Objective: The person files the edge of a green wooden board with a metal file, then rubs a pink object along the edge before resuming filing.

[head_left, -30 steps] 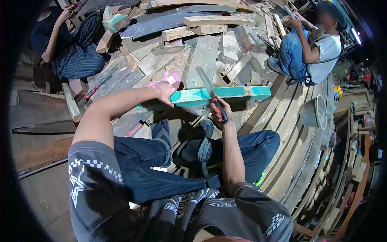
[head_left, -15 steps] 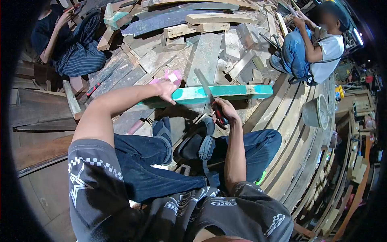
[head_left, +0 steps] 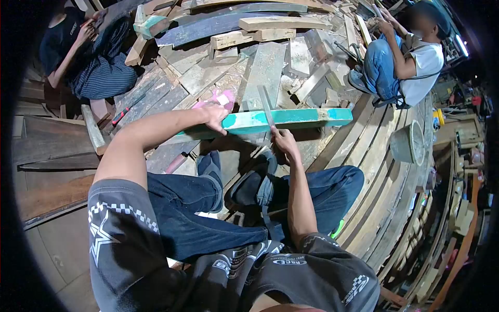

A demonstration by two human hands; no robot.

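Observation:
A long wooden beam [head_left: 306, 117] with turquoise paint and a bare pale patch lies crosswise in front of me. My left hand [head_left: 214, 117] grips it near its left part, holding it from above. In my right hand [head_left: 285, 143] is a handsaw, fingers closed round its handle, which the hand mostly hides. The saw's narrow grey blade [head_left: 266, 104] crosses the beam and points away from me; its teeth are too small to make out. Beside the left hand, a pink cloth or bag [head_left: 221, 99] lies behind the beam.
Wood offcuts [head_left: 299, 57] and sawdust cover the ground ahead. A red-handled tool [head_left: 120, 115] lies at left. Two people sit nearby, one in striped trousers [head_left: 106, 78], the other in a white shirt [head_left: 423, 70]. A grey bucket [head_left: 407, 144] stands right, on long planks [head_left: 364, 171].
My right hand has moved slightly up and toward the beam, turning the saw a little more upright; its red-and-black handle now shows less. My left hand and the beam stay put.

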